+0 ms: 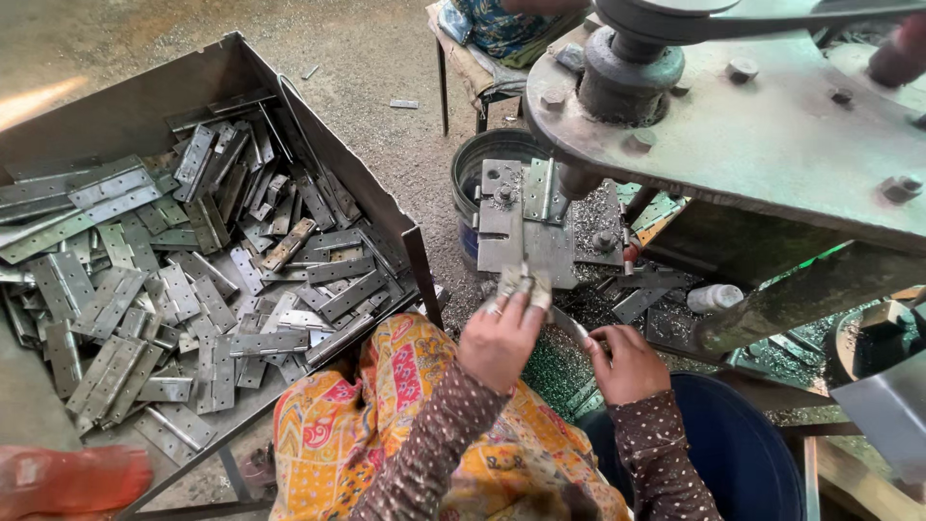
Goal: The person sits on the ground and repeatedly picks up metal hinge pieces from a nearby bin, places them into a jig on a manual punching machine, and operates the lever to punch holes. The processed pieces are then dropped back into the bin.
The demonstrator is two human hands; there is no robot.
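Your left hand (499, 340) pinches a hinge (524, 283) at the near edge of the press plate (526, 246), close under the punch (579, 180): fingers could get caught. Your right hand (627, 364) rests curled, holding nothing I can see.

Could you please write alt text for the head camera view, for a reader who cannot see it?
A person's left hand holds a metal hinge at a drill press table, the right hand beside it. A tray of hinges stands to the left.
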